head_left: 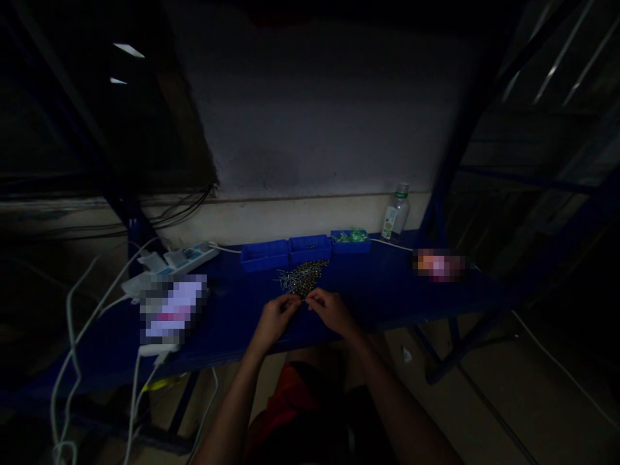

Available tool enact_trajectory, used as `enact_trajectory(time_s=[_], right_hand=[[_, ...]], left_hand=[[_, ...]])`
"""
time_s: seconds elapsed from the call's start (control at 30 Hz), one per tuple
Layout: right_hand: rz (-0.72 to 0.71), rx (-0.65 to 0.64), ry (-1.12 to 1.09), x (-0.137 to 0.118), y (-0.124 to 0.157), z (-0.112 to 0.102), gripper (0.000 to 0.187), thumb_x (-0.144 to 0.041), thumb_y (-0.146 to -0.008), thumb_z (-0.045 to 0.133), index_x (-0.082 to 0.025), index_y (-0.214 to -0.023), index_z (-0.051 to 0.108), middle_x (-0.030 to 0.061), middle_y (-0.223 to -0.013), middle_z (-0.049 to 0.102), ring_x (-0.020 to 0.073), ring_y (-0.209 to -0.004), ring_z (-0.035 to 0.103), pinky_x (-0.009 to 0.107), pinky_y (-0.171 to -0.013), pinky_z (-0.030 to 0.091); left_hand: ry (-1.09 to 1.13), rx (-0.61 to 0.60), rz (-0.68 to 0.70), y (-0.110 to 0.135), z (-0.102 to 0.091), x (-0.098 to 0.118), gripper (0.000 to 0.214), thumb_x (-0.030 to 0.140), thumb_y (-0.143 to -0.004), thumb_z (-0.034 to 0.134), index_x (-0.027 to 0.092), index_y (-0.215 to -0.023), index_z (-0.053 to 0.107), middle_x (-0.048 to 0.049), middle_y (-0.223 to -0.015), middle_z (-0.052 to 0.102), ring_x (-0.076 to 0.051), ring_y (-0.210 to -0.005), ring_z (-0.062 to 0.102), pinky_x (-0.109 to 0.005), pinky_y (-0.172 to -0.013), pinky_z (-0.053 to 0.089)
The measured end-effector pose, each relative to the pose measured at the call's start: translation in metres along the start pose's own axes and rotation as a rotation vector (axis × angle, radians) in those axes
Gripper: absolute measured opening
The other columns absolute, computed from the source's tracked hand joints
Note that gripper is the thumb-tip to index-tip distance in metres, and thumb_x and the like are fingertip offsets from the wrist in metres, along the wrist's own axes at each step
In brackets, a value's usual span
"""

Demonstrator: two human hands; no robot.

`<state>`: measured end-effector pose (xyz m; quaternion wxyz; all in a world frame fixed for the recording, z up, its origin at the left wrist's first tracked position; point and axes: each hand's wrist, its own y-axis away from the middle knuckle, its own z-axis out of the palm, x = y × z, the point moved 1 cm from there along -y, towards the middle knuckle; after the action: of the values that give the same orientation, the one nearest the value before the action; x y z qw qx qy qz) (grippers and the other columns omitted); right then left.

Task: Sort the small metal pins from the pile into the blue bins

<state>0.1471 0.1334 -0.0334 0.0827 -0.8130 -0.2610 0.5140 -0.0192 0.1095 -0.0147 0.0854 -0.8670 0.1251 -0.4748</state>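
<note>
My left hand (pixel 277 318) and my right hand (pixel 333 310) meet over the front part of the blue table, fingertips pinched close together. Between the fingertips shows a small, thin, pale metal piece (pixel 304 299); its exact kind is too small and dark to tell. Just beyond the fingers lies a heap of small metal parts (pixel 304 278), with long thin shiny pins spread at its left and brass-coloured pieces massed at its right. Both hands are closed, and their fingertips hide the near edge of the heap.
Behind the heap stand three blue bins: a left bin (pixel 264 255), a middle bin (pixel 310 248) with a few small parts, and a right bin (pixel 351 241) holding green plastic. A clear bottle (pixel 396 216) stands back right. A power strip (pixel 186 259) with white cables lies left, near a blurred object (pixel 174 310).
</note>
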Motion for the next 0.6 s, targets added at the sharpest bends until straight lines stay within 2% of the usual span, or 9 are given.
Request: enact_trajectory(time_s=[0.3, 0.6], right_hand=[[0.025, 0.023, 0.044, -0.0035, 0.0020, -0.0035, 0.017, -0.028, -0.087, 0.044, -0.018, -0.089, 0.058, 0.0003, -0.071, 0.065, 0.0102, -0.064, 0.059, 0.019, -0.060, 0.041], [-0.007, -0.080, 0.052, -0.0008, 0.0007, 0.0003, 0.012, -0.027, -0.084, 0.050, -0.019, -0.087, 0.059, 0.0000, -0.074, 0.066, 0.0112, -0.069, 0.061, 0.020, -0.064, 0.042]], left_hand=[[0.014, -0.075, 0.011, 0.0013, 0.0006, 0.0057, 0.028, 0.038, -0.076, 0.052, 0.014, -0.083, 0.065, -0.0031, -0.075, 0.065, -0.015, -0.068, 0.057, -0.022, -0.063, 0.042], [0.102, 0.021, 0.022, 0.0036, -0.0017, 0.0032, 0.027, 0.037, -0.077, 0.052, 0.014, -0.084, 0.064, -0.0041, -0.078, 0.065, -0.017, -0.073, 0.058, -0.025, -0.067, 0.044]])
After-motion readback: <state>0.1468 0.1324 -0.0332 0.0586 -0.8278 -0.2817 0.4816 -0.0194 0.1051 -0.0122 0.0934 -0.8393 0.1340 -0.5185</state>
